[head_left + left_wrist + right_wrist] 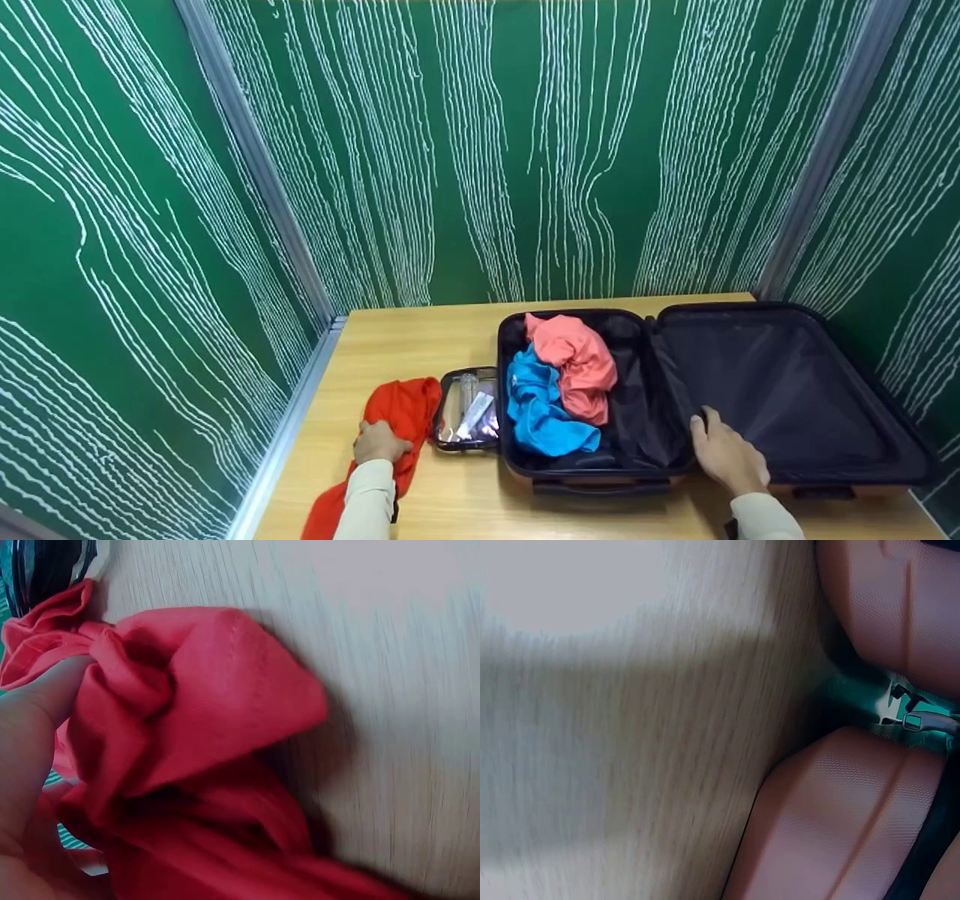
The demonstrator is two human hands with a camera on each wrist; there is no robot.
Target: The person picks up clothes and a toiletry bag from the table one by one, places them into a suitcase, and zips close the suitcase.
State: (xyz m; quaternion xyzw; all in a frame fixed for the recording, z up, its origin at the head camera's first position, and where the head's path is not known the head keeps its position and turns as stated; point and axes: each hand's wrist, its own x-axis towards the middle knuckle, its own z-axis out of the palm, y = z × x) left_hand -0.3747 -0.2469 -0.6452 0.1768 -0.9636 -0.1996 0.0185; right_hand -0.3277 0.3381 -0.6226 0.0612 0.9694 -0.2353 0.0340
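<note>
My left hand [381, 444] grips a crumpled red cloth garment [405, 412] on the table, left of the suitcase. In the left wrist view the thumb presses into the folds of the red cloth [202, 705]. An open suitcase [592, 472] lies with its two halves side by side. My right hand [727, 454] rests at the suitcase's near edge, by the hinge between the halves, fingers loosely bent. Inside the left half are a blue garment [544, 420] and a pink garment [574, 360], both bunched up.
A clear toiletry pouch [450, 409] with a tube and a small bottle lies between the red cloth and the suitcase. The lid half [780, 390] is lined in black. Green walls with white lines [480, 150] stand behind the wooden table [420, 337] and at both sides.
</note>
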